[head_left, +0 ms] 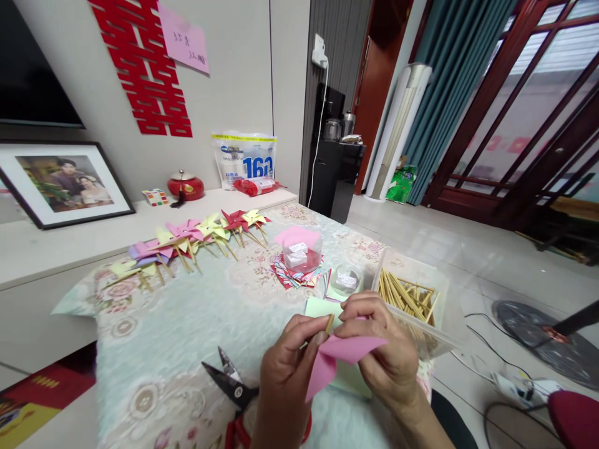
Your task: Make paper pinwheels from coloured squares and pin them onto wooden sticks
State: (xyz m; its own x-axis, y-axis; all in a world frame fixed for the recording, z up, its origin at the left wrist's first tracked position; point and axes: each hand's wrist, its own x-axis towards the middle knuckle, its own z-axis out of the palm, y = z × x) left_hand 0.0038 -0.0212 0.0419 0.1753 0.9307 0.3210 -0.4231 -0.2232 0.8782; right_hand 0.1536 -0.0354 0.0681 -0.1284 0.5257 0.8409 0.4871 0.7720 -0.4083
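Between my two hands is a pink paper pinwheel with folded blades. My left hand pinches a short wooden stick whose end shows at the pinwheel's centre. The fingers of my right hand are closed on the pink paper, close to the stick; its fingertips are partly hidden. Beside my left wrist lie scissors with spread black blades and red handles, partly covered by my forearm. Under my hands rests pale green paper.
Finished pinwheels lie in a row at the table's back left. Stacked patterned paper carries a clear round container. A tape roll sits near a plastic box of wooden sticks on the right.
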